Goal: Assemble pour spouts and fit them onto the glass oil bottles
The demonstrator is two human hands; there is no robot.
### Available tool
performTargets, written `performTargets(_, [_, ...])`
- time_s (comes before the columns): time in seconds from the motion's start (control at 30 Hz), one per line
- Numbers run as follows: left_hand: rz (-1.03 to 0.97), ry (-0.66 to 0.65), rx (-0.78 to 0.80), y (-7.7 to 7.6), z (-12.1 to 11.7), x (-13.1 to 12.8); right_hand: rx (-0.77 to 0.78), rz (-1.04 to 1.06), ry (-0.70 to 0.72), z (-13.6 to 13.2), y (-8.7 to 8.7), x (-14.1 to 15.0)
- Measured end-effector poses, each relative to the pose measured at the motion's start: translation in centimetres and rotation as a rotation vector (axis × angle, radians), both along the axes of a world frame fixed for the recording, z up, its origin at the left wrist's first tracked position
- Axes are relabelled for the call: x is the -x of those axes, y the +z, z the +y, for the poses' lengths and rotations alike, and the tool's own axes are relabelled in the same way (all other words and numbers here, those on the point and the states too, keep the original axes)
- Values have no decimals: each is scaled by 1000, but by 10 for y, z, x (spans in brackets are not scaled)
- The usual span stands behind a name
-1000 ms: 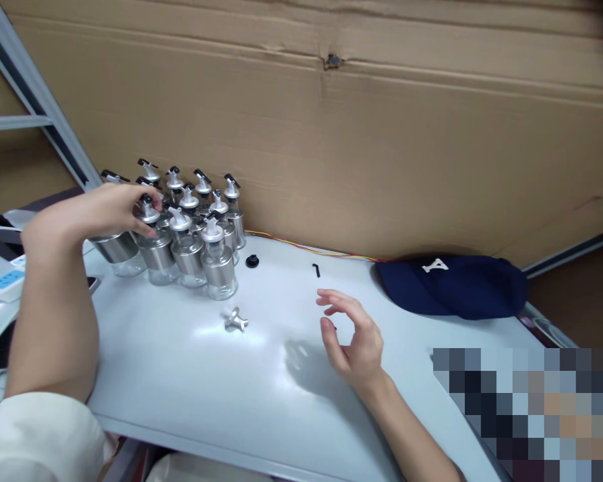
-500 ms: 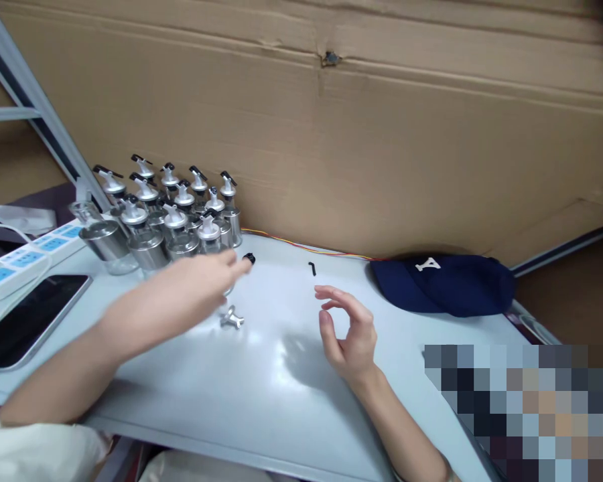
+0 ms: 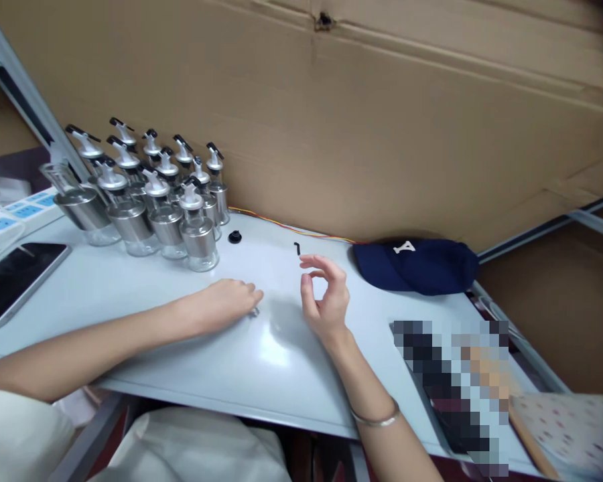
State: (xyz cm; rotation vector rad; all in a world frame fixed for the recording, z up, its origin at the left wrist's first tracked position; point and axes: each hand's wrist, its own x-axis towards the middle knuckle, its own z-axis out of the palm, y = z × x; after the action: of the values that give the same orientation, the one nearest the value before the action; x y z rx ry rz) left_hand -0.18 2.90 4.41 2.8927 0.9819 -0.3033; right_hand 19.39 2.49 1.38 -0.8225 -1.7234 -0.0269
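My left hand point(image 3: 228, 301) lies palm down on the white table point(image 3: 130, 288), fingers closed over a small metal spout piece point(image 3: 254, 311); only a sliver of it shows at the fingertips. My right hand point(image 3: 324, 294) hovers just to the right, upright, fingers loosely curled and apart, with nothing in it. A cluster of several glass bottles point(image 3: 151, 201) with steel sleeves and pourer tops stands at the back left. A black round cap point(image 3: 235, 236) and a small black bent piece point(image 3: 297, 248) lie behind the hands.
A navy cap point(image 3: 412, 264) lies at the back right. A phone point(image 3: 10, 281) and a power strip point(image 3: 10, 217) sit at the left. A cardboard wall point(image 3: 382, 120) backs the table. A metal frame bar point(image 3: 25, 87) slants at the far left.
My left hand left the bottles, swept right across the table and came down on the metal spout piece. My right hand stayed in place. The view shifted right and down.
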Motion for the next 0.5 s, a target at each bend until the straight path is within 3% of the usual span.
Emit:
performTargets(0.1, [-163,-79,5,-26,-3,-19,20,-10,-17,0,-2,-1])
performTargets(0.2, [-380,-17,72,-43,-6,-29,34,6,-30,-1,-2,-3])
performTargets(0.37, [-763,271,501,-45,-1,-26,83,-39,-56,-2,1,-3])
performTargets(0.5, [-1073,333,826,-45,5,-23,254,-57,-21,-1,10,-2])
